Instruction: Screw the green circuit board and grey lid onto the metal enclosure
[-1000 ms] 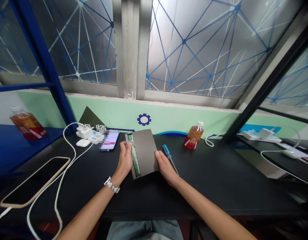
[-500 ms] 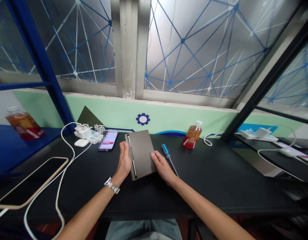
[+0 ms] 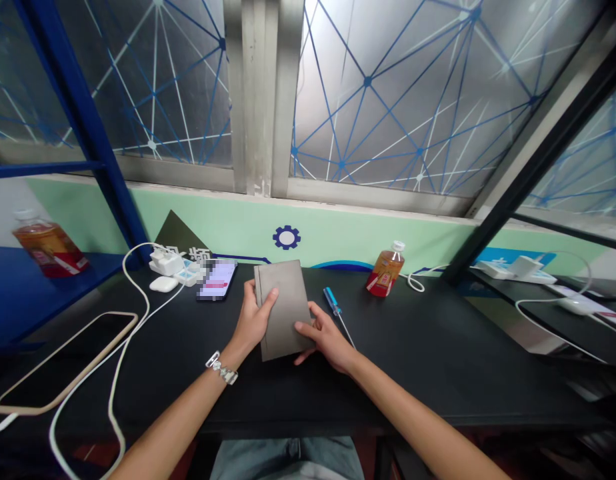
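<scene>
Black table (image 3: 438,387): extends below the left fingers (image 3: 249,293) and right fingers (image 3: 318,313). Flat grey case (image 3: 285,313): held between both, left fingers gripping its left side, right fingers its lower right edge, thumbs on the face. Red-labelled bottle (image 3: 385,273): standing beyond the right fingers, farther right. Blue-handled screwdriver (image 3: 333,301): lying just beside the right fingers.

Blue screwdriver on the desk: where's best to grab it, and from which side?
Probably by the screwdriver's handle, from above and the right: it's the thick end, pointing away from the person, while the thin shaft runs back beside the right hand.
</scene>
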Demonstrator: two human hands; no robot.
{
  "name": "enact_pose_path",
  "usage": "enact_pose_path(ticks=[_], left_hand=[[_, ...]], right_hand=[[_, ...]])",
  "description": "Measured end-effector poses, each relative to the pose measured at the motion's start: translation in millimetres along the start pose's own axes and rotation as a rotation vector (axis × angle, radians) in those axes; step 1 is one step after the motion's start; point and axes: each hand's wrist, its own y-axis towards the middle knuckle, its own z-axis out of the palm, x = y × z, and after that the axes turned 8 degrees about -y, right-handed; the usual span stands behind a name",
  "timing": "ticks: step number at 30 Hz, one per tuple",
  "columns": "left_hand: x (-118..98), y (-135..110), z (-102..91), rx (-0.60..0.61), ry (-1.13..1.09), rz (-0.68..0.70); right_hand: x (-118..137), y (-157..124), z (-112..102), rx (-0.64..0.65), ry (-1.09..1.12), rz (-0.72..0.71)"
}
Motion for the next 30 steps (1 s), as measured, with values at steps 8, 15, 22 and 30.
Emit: enact_pose_path(ticks=[8, 15, 22, 30], left_hand=[[-12, 23, -45.9, 0.205, 0.5, 0.184], [9, 34, -85.2, 0.331, 0.9, 0.095], [15, 35, -69.2, 0.413, 0.983, 0.129], [18, 36, -66.0, 0.428, 1.068, 0.237]], right_hand=[[12, 0, -11, -0.18, -0.061, -0.142], [22, -7, -36, -0.483, -0.838, -0.42], [11, -2, -42, -0.314, -1.282, -0.509], [-2, 10, -51, -0.308, -1.472, -0.501]])
